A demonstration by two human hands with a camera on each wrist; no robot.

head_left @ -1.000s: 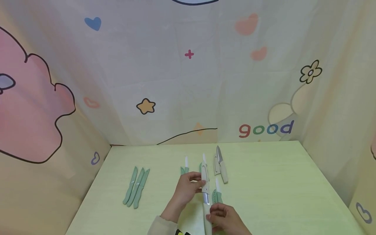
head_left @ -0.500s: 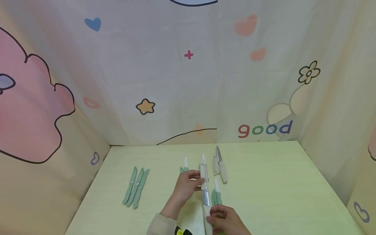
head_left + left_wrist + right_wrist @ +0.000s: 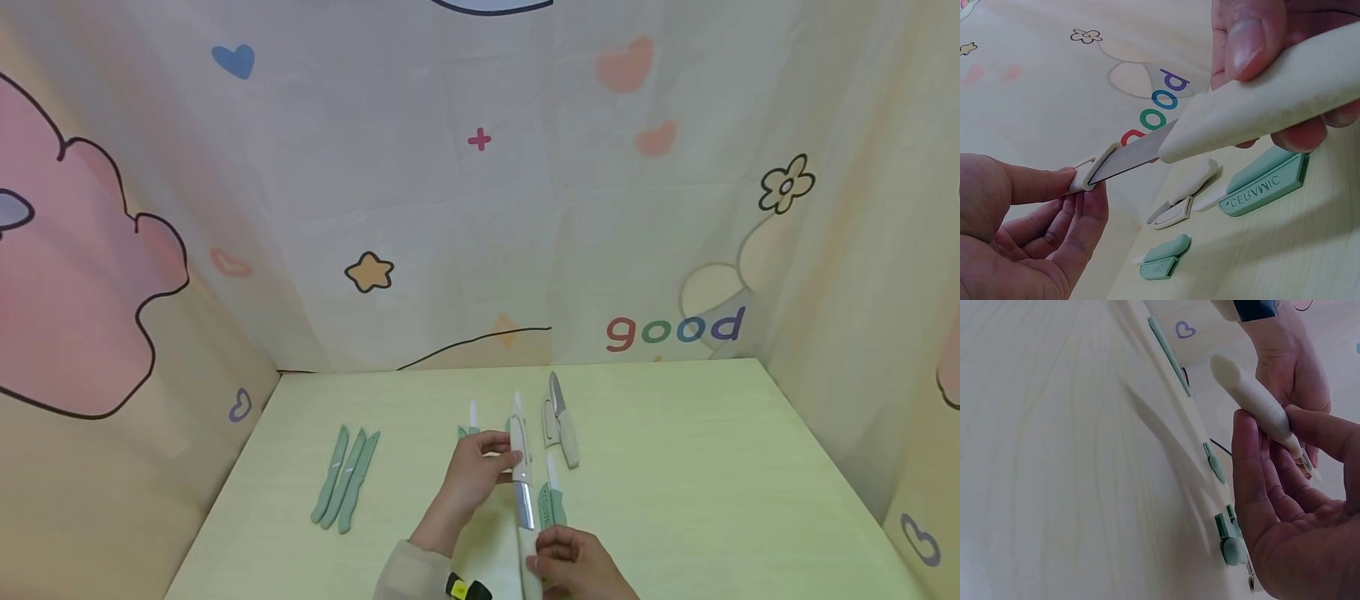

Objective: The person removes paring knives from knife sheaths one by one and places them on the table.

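Observation:
A knife with a cream handle (image 3: 1260,94) is held above the table, its steel blade (image 3: 525,505) partly inside a cream sheath (image 3: 521,450). My left hand (image 3: 477,471) pinches the sheath between thumb and fingers. My right hand (image 3: 581,562) grips the handle, thumb on one side and fingers on the other. In the left wrist view a stretch of bare blade shows between sheath and handle. The right wrist view shows the handle's rounded butt end pointing away from the left hand (image 3: 1294,378).
Several sheathed green knives (image 3: 348,479) lie side by side on the left of the table (image 3: 675,483). An unsheathed cream knife (image 3: 566,425) lies at the back beside its sheath. Green ceramic knives (image 3: 555,496) with separate green sheaths (image 3: 1266,190) lie around the hands.
The sheath and the handle have drawn slightly apart, so more of the blade shows between them. The left hand has shifted a little away, the right hand slightly toward the near edge.

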